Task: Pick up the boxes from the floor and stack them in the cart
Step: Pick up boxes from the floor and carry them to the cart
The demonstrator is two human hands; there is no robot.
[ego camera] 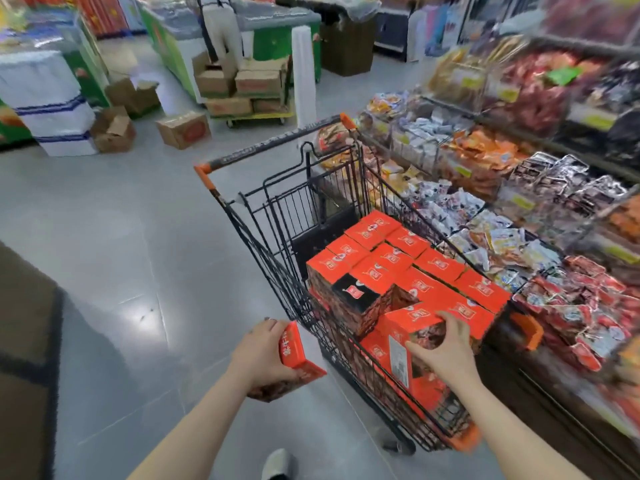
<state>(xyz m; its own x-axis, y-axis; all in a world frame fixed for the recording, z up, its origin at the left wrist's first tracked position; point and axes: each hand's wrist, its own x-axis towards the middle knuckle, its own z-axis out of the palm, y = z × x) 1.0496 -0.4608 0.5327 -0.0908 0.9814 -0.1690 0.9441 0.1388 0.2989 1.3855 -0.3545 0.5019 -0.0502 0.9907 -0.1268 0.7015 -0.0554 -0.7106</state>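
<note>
Right hand [446, 348] is clamped on an orange box [415, 323] at the near end of the cart [277, 258], fingers over the top edge and thumb on the side face, so the box sits partly on the pile already in there. Left hand [263, 351] is wrapped around a second box [294, 355] of the same kind, held tilted outside the cart's left wall, above the grey floor [121, 254].

Going by size: the floor takes up most of the left half, and a long snack shelf [519, 209] runs down the right, crammed with bagged goods, just beside the cart. The cart itself is black wire with an orange-capped handle [277, 147] at the far end. Inside it, the stacked orange boxes [408, 261] fill the basket in neat rows, with one darker-topped box [356, 296] sitting among them.

Further back it's blurry: brown cardboard cartons [183, 128] on the floor and more piled on a low trolley [256, 116]. A shoe tip [277, 464] pokes in at the bottom edge.
</note>
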